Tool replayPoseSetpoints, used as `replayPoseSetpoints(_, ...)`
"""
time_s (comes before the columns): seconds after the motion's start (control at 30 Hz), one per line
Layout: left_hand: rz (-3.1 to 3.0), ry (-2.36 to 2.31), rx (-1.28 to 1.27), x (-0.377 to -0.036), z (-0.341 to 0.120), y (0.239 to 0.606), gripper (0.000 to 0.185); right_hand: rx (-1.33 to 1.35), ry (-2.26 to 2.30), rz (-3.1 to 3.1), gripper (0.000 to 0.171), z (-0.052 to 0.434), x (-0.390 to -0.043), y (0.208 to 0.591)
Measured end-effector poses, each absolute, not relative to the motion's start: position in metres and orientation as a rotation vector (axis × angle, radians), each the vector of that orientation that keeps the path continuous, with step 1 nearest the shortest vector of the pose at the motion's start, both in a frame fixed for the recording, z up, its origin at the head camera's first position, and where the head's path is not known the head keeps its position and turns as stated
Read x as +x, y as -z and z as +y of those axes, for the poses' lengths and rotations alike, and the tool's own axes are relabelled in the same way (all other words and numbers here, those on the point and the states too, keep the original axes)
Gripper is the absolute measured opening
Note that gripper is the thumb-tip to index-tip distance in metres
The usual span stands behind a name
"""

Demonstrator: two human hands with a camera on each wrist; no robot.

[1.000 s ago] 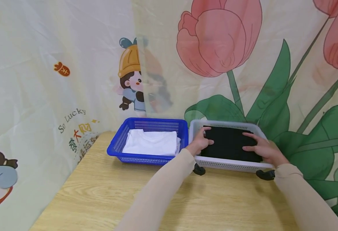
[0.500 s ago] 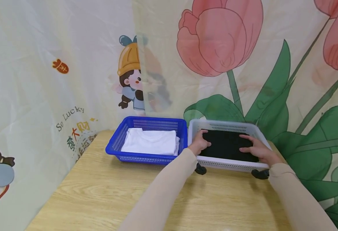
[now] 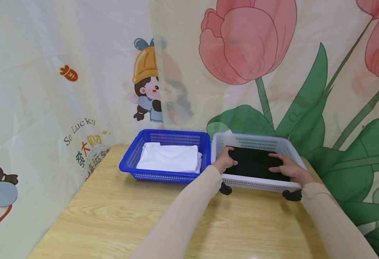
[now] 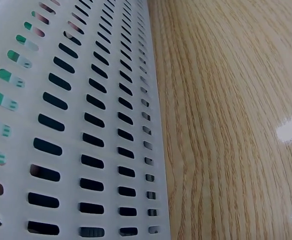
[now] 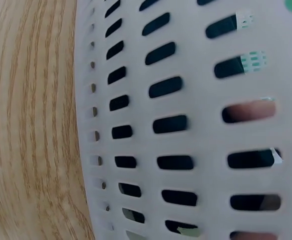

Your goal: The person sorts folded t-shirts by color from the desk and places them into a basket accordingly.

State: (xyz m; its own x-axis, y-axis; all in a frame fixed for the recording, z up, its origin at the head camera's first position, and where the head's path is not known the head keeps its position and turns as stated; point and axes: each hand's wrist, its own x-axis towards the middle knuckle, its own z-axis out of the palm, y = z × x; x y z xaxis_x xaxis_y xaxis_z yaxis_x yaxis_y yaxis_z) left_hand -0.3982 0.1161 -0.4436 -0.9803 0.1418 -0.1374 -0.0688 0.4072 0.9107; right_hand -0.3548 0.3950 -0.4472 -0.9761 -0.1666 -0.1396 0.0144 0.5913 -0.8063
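Note:
A black folded cloth (image 3: 252, 163) lies flat inside the white perforated basket (image 3: 260, 183) in the head view. My left hand (image 3: 224, 160) holds its left end, thumb and forefinger spread over the top. At the opposite end my right hand (image 3: 290, 168) grips it in the same way. The other fingers of both hands are hidden down the sides. Both wrist views look at the basket's slotted outer wall (image 4: 73, 117), and dark cloth shows through the slots. A bit of a finger (image 5: 251, 111) appears behind one slot in the right wrist view.
A blue basket (image 3: 163, 176) stands directly left of the white one, with a folded white shirt (image 3: 170, 159) in it. Both sit on a wood-grain table (image 3: 112, 216). A printed curtain (image 3: 183, 72) hangs close behind the baskets.
Over the past second both hands have lowered the black cloth deeper into the white basket and drawn it slightly left. In the last half second they have barely moved.

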Motion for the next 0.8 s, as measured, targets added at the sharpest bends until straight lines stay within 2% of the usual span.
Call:
replayPoseSetpoints(0.53,2.618,-1.258,0.074,-0.3929,0.1175,0.439,0.061,-0.139,1.238,2.612,0.083,0.3929,-0.3538,0.4454)
replayPoseSetpoints(0.8,2.589,-1.143,0.17,-0.399,0.1183,0.4405,0.065,-0.086,1.306,2.544,0.081,0.3954,-0.3562,0.447)
